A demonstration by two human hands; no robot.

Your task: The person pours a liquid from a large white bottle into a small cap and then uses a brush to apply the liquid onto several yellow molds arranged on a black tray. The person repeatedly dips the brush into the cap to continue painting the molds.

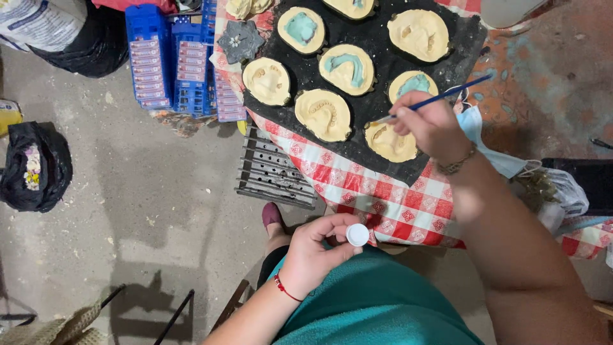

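**Brush work on plaster moulds, small container held ready**

Far left, a black bag (35,167) lies on the concrete floor (153,191). Further right, blue trays (163,61) of small packed items stand at the far edge, and a grey metal rack (276,172) lies on the floor against the table.

The left hand (316,252) is held near the body, above a teal garment (377,300). Its fingers are closed around a small container, of which only the white cap (357,235) shows; the container body is hidden.

On the table, a red-and-white checked cloth (389,204) carries a black mat (377,105). Round cream plaster moulds (324,115) sit on the mat in rows, well spaced; some hold a teal-green filling (348,67), others show bare tooth-shaped impressions.

The right hand (431,124) is closed in a pinch on a thin blue-handled brush (440,97). The brush tip meets the nearest mould (389,144), at the mat's near right corner. A pale blue face mask (495,144) lies just beside that wrist.

Judgement: good work here calls for light, short strokes confined to the impression, the wrist kept clear of neighbouring moulds, and the container held upright and level while the brush is away from it.
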